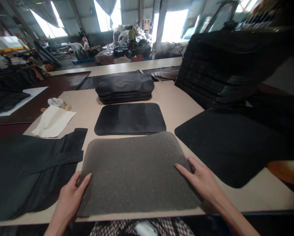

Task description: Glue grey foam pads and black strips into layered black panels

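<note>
A dark grey, speckled sheet (137, 173) with rounded far corners lies in front of me near the table's front edge. My left hand (71, 193) grips its left edge, thumb on top and fingers underneath. On the opposite edge, my right hand (201, 178) holds it the same way, the fingertips partly hidden below. Just beyond the sheet is a flat black panel (130, 118) with rounded corners. Behind that panel stands a neat stack of black panels (124, 85).
Black fabric pieces (21, 173) spread over the left side, near a cream sheet (53, 121) and a tape roll (55, 102). To the right lie a large black sheet (225, 141) and a tall black stack (220, 65). A person (131, 36) stands far back.
</note>
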